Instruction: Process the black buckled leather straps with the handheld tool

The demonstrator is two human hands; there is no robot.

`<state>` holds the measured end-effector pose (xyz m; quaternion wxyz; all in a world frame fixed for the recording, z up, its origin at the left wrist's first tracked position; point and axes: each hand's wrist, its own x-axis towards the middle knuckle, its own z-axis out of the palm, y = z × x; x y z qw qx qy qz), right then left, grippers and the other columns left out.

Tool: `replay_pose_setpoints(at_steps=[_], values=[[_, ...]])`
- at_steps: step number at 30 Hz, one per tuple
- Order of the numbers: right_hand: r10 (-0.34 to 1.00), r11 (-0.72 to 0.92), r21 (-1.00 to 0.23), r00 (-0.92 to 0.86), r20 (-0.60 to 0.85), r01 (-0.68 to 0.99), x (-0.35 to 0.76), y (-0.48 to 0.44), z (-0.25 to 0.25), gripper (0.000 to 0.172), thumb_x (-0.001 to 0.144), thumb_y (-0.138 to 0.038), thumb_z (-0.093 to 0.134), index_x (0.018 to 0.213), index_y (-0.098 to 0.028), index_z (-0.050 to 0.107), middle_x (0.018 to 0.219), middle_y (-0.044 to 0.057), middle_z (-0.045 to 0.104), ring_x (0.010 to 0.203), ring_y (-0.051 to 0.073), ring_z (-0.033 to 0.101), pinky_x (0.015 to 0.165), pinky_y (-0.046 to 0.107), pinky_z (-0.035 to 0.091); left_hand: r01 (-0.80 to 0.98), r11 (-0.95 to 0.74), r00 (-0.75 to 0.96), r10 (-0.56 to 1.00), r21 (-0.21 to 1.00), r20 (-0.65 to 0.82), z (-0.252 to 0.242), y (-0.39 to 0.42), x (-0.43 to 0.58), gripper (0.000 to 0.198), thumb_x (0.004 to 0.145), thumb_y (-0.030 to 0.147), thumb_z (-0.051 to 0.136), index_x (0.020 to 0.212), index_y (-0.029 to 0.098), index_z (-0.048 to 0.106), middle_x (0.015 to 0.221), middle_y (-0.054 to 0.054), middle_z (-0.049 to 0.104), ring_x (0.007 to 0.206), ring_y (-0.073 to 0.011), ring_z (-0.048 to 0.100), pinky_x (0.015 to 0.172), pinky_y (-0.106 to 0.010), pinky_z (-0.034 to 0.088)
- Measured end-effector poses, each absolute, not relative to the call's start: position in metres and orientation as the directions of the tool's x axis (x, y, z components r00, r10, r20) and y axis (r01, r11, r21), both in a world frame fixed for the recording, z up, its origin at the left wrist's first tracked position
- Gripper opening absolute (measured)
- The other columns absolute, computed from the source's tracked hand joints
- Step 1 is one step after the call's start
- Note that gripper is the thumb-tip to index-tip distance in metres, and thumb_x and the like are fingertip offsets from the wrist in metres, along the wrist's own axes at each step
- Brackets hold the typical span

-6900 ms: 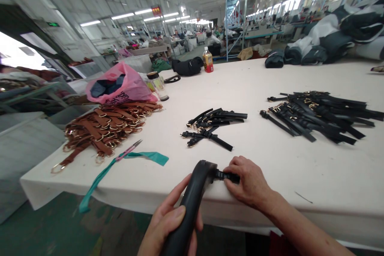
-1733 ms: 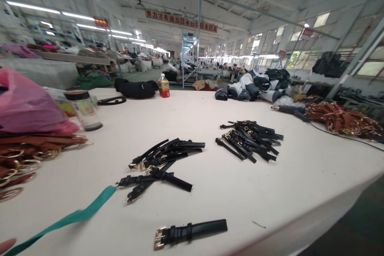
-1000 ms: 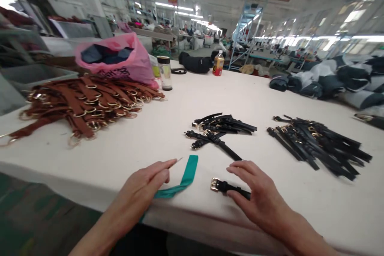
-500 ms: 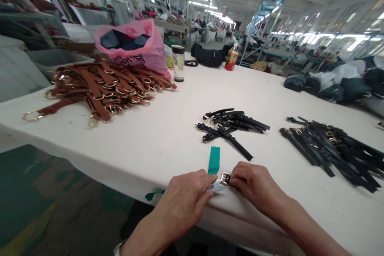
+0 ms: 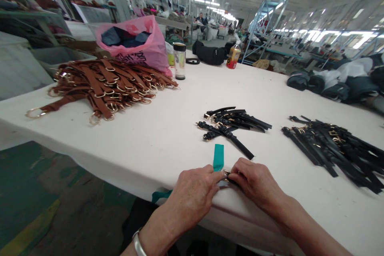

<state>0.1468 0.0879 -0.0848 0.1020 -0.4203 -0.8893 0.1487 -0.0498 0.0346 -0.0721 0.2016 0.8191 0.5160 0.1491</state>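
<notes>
Close to the table's front edge, my right hand (image 5: pixel 255 178) is closed on a short black strap, mostly hidden by the fingers, with a small metal buckle (image 5: pixel 226 173) at its left end. My left hand (image 5: pixel 196 190) meets it from the left, fingertips pinched together right at the buckle. What lies between those fingertips is too covered to make out. A teal strip (image 5: pixel 219 157) lies just beyond the left fingers, and another teal piece (image 5: pixel 161 196) hangs at the table edge beside that hand. Ahead is a small pile of black buckled straps (image 5: pixel 237 122).
A larger pile of black straps (image 5: pixel 333 140) lies at the right. Brown straps with gold rings (image 5: pixel 105 84) are heaped at the left, before a pink bag (image 5: pixel 144 44). A clear cup (image 5: pixel 180 62), a black pouch (image 5: pixel 210 54) and a drink bottle (image 5: pixel 233 56) stand farther back.
My left fingers have moved right, up against the buckle, covering much of it. The clear plastic piece seen in them before is now mostly hidden. The view has shifted slightly.
</notes>
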Motion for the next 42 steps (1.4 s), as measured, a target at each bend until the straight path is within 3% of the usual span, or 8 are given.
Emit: replay_pose_setpoints(at_steps=[14,25,32,39,42], values=[[0.771,0.621,-0.349,-0.627,0.110,0.702,0.142,0.085,-0.090,0.022,0.092,-0.032,0.043,0.078,-0.018,0.053,0.080,0.001,0.057,0.070,0.012,0.053,0.061,0.022,0.036,0.785,-0.360,0.417,0.909,0.504,-0.001,-0.070,0.033,-0.044,0.025,0.088,0.017,0.043,0.107,0.028,0.055,0.097,-0.003,0.068,0.085,-0.0226,0.064,0.071,-0.033,0.048],[0.764,0.629,-0.411,-0.623,0.169,0.660,0.141,0.084,-0.097,0.023,0.093,-0.032,0.041,0.078,-0.018,0.053,0.078,0.002,0.057,0.070,0.012,0.053,0.063,0.022,0.039,0.802,-0.337,0.406,0.913,0.493,-0.035,-0.068,0.031,-0.044,0.024,0.088,0.017,0.041,0.105,0.026,0.056,0.094,-0.005,0.068,0.082,-0.0232,0.064,0.071,-0.034,0.049],[0.741,0.659,-0.387,-0.646,0.186,0.645,0.140,0.082,-0.102,0.023,0.093,-0.032,0.040,0.079,-0.018,0.053,0.081,0.002,0.057,0.072,0.012,0.053,0.064,0.022,0.039,0.790,-0.329,0.399,0.916,0.517,-0.027,-0.072,0.030,-0.045,0.026,0.087,0.016,0.042,0.104,0.028,0.056,0.092,-0.004,0.070,0.080,-0.0224,0.065,0.068,-0.032,0.049],[0.788,0.582,-0.532,-0.589,0.180,0.615,0.140,0.084,-0.099,0.023,0.092,-0.030,0.041,0.074,-0.019,0.050,0.077,0.000,0.054,0.068,0.011,0.051,0.062,0.022,0.039,0.770,-0.317,0.378,0.926,0.554,0.004,-0.074,0.032,-0.045,0.022,0.087,0.017,0.043,0.094,0.027,0.061,0.087,-0.002,0.070,0.076,-0.0209,0.065,0.065,-0.029,0.047],[0.863,0.485,-0.624,-0.449,0.231,0.613,0.149,0.088,-0.093,0.024,0.092,-0.030,0.040,0.071,-0.020,0.048,0.071,-0.001,0.052,0.064,0.011,0.049,0.060,0.022,0.038,0.765,-0.287,0.342,0.939,0.576,0.014,-0.075,0.031,-0.050,0.022,0.088,0.020,0.044,0.094,0.028,0.063,0.084,-0.001,0.070,0.076,-0.0199,0.066,0.066,-0.028,0.048]])
